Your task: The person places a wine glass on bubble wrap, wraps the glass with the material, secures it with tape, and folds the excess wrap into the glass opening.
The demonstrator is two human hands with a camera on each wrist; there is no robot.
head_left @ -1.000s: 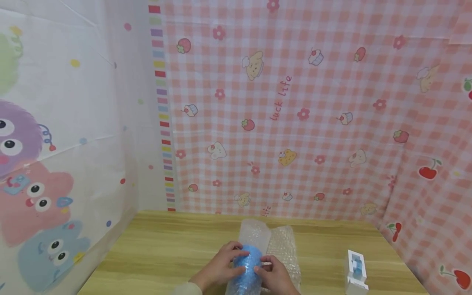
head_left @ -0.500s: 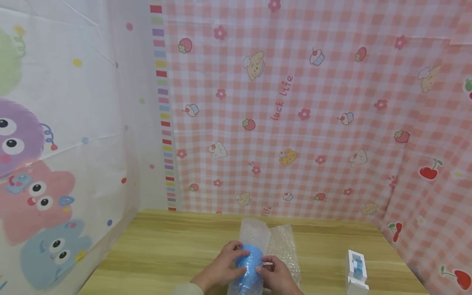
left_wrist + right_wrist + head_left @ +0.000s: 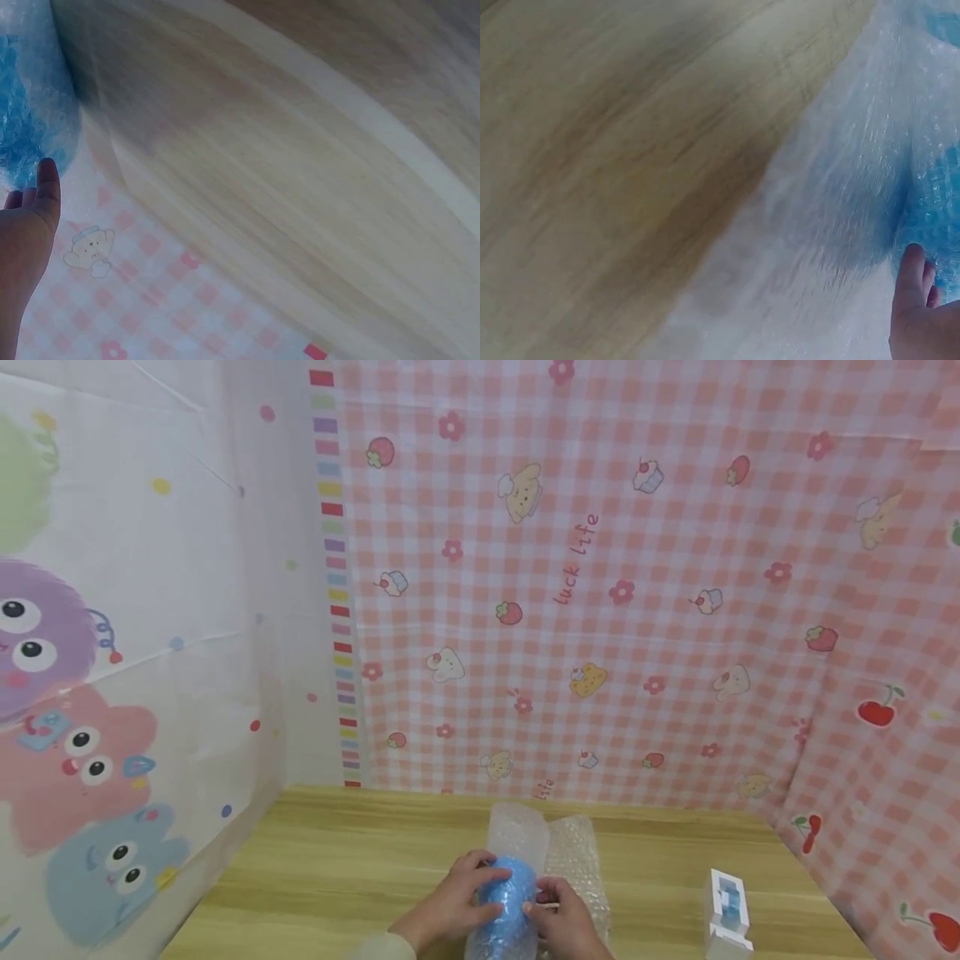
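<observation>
A blue cylinder (image 3: 512, 902) lies inside clear bubble wrap (image 3: 517, 827) near the front of the table. My left hand (image 3: 453, 897) grips its left side, fingers over the top and thumb along the front. On the other side, my right hand (image 3: 562, 918) has curled fingers and pinches the wrap at the cylinder's right edge. The left wrist view has the wrapped cylinder (image 3: 26, 105) at its left edge, with the fingertips of my left hand (image 3: 26, 240) against it. In the right wrist view, my right hand (image 3: 922, 315) touches the wrap beside the blue.
Loose bubble wrap (image 3: 577, 860) spreads flat to the right of the cylinder. Farther right stands a small white box (image 3: 726, 910) with something blue in its opening. Patterned cloths, one pink checked (image 3: 525, 568) and one white (image 3: 187, 610), hang behind and beside the wooden table (image 3: 337, 860).
The view has shifted slightly. Both hands stay at the wrapped cylinder, with only a small shift of the right fingers along its right edge.
</observation>
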